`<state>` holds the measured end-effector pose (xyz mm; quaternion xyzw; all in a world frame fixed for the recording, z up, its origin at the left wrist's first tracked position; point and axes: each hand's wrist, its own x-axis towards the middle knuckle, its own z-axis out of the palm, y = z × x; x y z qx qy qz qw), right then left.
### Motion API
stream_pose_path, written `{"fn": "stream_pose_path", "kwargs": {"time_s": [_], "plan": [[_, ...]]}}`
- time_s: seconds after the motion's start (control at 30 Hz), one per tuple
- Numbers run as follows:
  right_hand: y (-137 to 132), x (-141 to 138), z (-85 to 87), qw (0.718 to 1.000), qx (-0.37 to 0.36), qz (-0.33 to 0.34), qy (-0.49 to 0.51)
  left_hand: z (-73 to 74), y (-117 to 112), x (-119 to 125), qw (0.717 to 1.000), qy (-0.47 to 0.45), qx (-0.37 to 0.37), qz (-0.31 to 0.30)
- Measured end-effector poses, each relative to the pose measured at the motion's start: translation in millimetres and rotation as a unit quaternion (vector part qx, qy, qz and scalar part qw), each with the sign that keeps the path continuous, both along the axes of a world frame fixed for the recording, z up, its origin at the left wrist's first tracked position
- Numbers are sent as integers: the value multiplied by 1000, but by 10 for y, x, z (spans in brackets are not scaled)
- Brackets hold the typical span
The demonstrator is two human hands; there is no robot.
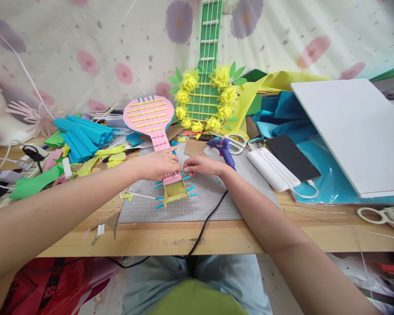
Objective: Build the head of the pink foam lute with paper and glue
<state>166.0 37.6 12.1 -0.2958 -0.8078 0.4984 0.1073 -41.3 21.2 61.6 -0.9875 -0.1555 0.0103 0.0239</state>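
The pink model instrument (149, 114) lies on the grey cutting mat (216, 205), its rounded body towards eleven o'clock and its neck running down towards five, where it ends in an olive-yellow headstock (175, 192) with blue pegs (191, 188) jutting from both sides. White strings run over yellow strips on the body.

The left hand (164, 165) lies palm down across the neck, fingers bent over it; how firmly they close is hidden. The right hand (202, 165) is just beside it at three o'clock, thumb and fingertips drawn nearly together near the neck's edge; I cannot tell whether something thin is between them.

From the hands, a purple glue gun (225, 151) sits at two o'clock, with scissors (238, 144) just beyond. A green model guitar (205, 65) ringed with yellow paper flowers (228, 95) stands upright between twelve and one. Near three o'clock are a white power bank (274, 168) and a dark phone (292, 156), then a large white board (351, 135). Pleated blue paper (82, 135) lies between nine and ten. A black cable (207, 223) runs over the front edge of the bench (236, 238) between five and six.
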Motion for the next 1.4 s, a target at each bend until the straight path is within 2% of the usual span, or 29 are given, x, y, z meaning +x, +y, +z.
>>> {"fn": "stream_pose_path", "kwargs": {"time_s": [0.1, 0.33, 0.53, 1.0, 1.2, 1.3, 1.4], "plan": [[9, 46, 34, 1000, -15, -1, -7, 14, 19, 0, 999, 35, -2, -6], [103, 259, 62, 997, -81, 11, -13, 100, 25, 64, 998, 31, -24, 39], [65, 217, 99, 994, -109, 28, 1, 109, 11, 55, 998, 43, -24, 37], [71, 225, 101, 991, -126, 50, 15, 121, 77, 77, 998, 24, -41, 30], [100, 279, 114, 995, -99, 19, 6, 111, 94, 80, 998, 20, -50, 40], [103, 314, 146, 998, -60, -8, 9, 149, 101, 89, 998, 12, -41, 40], [92, 319, 167, 997, -60, -36, 20, 217, 101, 109, 999, 14, -32, 34]]}}
